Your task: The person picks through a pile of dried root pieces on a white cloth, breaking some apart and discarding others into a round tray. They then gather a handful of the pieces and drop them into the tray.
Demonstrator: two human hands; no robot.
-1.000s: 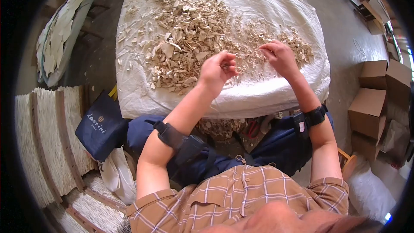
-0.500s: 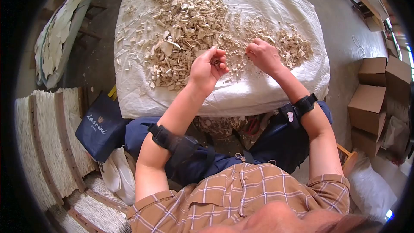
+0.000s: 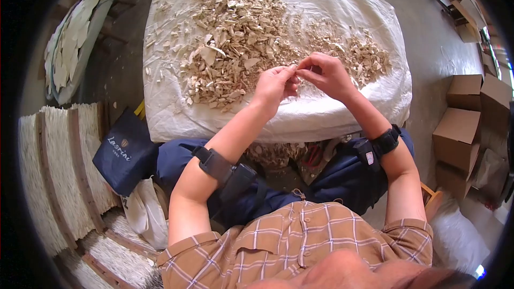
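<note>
My left hand [image 3: 274, 86] and my right hand [image 3: 327, 76] meet above the near part of a cloth-covered table [image 3: 187, 126]. Thumb and fingertips of each hand are pinched together, almost touching the other's. Whatever small piece is between them is too small to make out. Beyond and left of my hands spreads a big heap of pale beige dry flakes [image 3: 235, 37]. A smaller heap of flakes [image 3: 369, 56] lies to the right, close to my right hand, with fine crumbs between the two.
At left are a dark blue bag [image 3: 120, 152], stacked white ridged sheets [image 3: 59, 176] and an oval tray of pale flat pieces [image 3: 80, 37]. Cardboard boxes [image 3: 455, 126] and a whitish plastic sack [image 3: 458, 233] stand at right. Red-handled scissors [image 3: 314, 155] show below the table edge.
My left hand has moved right and turned from a half-open, palm-up curl to a pinch. My right hand has come off the flakes, and its fingertips now meet my left hand's.
</note>
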